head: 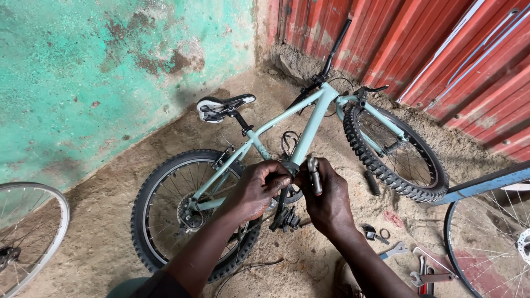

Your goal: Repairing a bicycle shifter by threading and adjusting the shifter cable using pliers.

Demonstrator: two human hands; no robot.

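A pale green bike (309,124) lies tilted on the dirt floor (309,259) in the corner between a green wall (99,72) and red sheeting (441,49). Left hand (256,187) is closed around the black crank (284,193) at the frame's bottom. Right hand (328,201) is closed on a grey metal tool (314,174), held upright just beside the crank. Pedal (285,219) hangs below the hands. Spanners (395,251) lie near the right forearm. Loose wheels (27,232) flank the scene.
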